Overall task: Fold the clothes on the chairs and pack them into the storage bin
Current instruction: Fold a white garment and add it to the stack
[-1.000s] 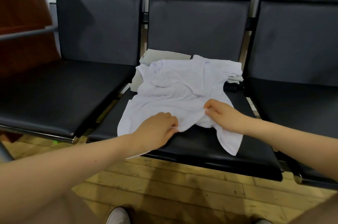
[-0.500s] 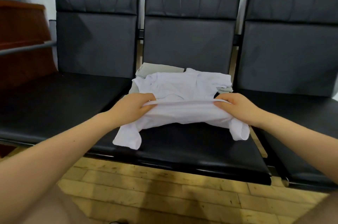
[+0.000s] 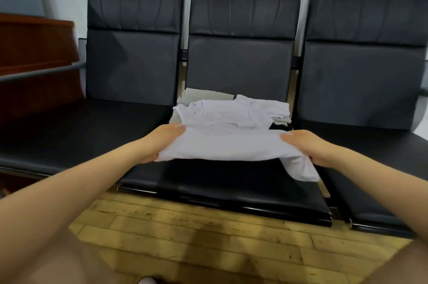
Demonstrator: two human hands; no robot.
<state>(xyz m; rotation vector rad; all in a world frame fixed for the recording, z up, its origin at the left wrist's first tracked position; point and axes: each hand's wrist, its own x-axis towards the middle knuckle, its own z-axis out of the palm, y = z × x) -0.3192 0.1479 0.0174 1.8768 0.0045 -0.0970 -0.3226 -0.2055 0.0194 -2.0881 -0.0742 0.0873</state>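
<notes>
Head view looks down on a row of three black padded leather chairs (image 3: 238, 68) against a pale wall, standing on a yellowish wooden plank floor (image 3: 208, 232). Over the middle chair's seat (image 3: 222, 191), a white cotton T-shirt (image 3: 227, 144) is held up off the cushion, its lower part doubled toward the chair back. The left hand (image 3: 159, 142) grips the shirt's left edge with fingers curled round the cloth; the right hand (image 3: 310, 147) grips the right edge the same way, and a loose sleeve hangs from below that hand toward the seat's right edge. The shirt's upper part rests at the rear of the seat on a folded grey-beige garment (image 3: 199, 94), which lies against the backrest. At the seat's rear right corner, a small stack of folded white and grey cloth (image 3: 279, 114) sits just beside the shirt. A reddish-brown wooden cabinet (image 3: 34, 61) stands at the left of the chairs, with a grey metal bar (image 3: 39, 72) crossing before it.
</notes>
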